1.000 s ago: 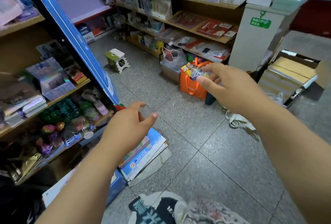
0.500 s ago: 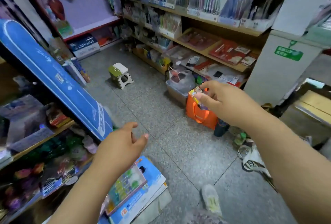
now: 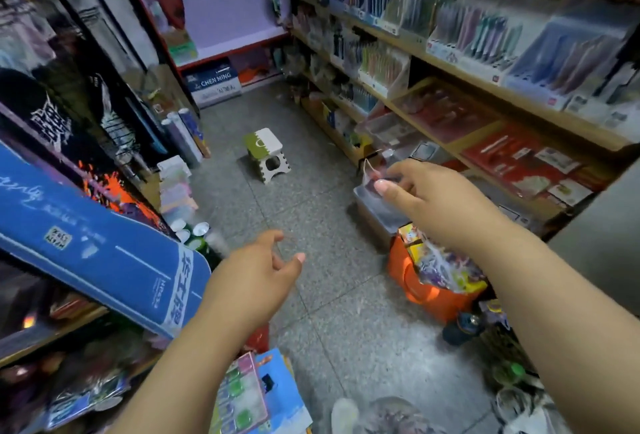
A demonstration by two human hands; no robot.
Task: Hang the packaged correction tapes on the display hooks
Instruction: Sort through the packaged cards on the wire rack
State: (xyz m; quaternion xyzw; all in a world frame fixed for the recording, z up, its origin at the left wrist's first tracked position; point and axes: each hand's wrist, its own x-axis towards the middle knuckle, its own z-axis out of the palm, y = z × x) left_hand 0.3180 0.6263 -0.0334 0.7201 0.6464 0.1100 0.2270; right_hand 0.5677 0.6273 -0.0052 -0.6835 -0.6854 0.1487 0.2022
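Both my hands are out over the aisle floor, one small packet pinched in my right.

At the left edge of the aisle a blue board (image 3: 104,253) leans out from the shelving, narrowing the room there; my left hand (image 3: 256,277) hovers just past its tip, fingers loosely spread and holding nothing. Ahead, bare grey floor (image 3: 311,211) runs open to one small folding stool (image 3: 266,154) standing near the far wall. My right hand (image 3: 429,198) pinches one clear packaged correction tape (image 3: 372,173) between thumb and fingers, above a lidded box on the floor; it is too blurred to tell which way its long axis runs. Below my right forearm, one orange bag (image 3: 433,291) stuffed with packets sits against the right-hand shelves (image 3: 485,83).
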